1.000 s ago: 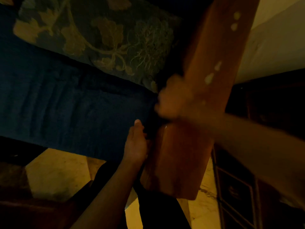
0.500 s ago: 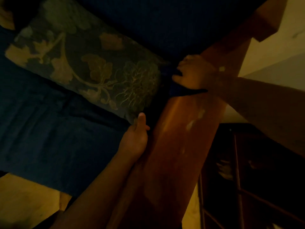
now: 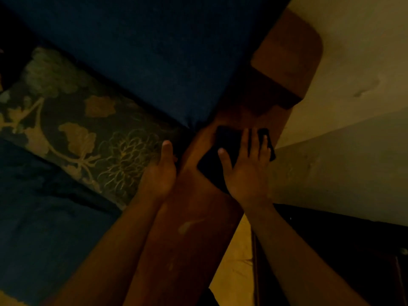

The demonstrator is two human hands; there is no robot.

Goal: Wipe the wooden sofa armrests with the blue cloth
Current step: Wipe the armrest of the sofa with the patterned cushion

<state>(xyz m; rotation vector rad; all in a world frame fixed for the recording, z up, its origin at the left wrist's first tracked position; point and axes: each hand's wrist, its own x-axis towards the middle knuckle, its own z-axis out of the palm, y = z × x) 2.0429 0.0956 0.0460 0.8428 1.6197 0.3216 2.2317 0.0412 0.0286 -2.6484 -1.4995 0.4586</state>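
The wooden armrest runs from the bottom centre up to the sofa's rounded back corner at the upper right. A dark, folded blue cloth lies flat on top of it. My right hand presses down on the cloth with its fingers spread flat. On the inner edge of the armrest rests my left hand, thumb up, holding nothing. The light is dim and the cloth looks almost black.
A floral cushion leans beside the armrest on the blue sofa seat. The blue backrest fills the top. A pale wall and dark wooden furniture stand to the right, with yellow floor between.
My right hand has flattened out on the cloth and slid it toward me along the armrest. The view has tilted up toward the sofa's back corner. My left hand stays on the inner edge.
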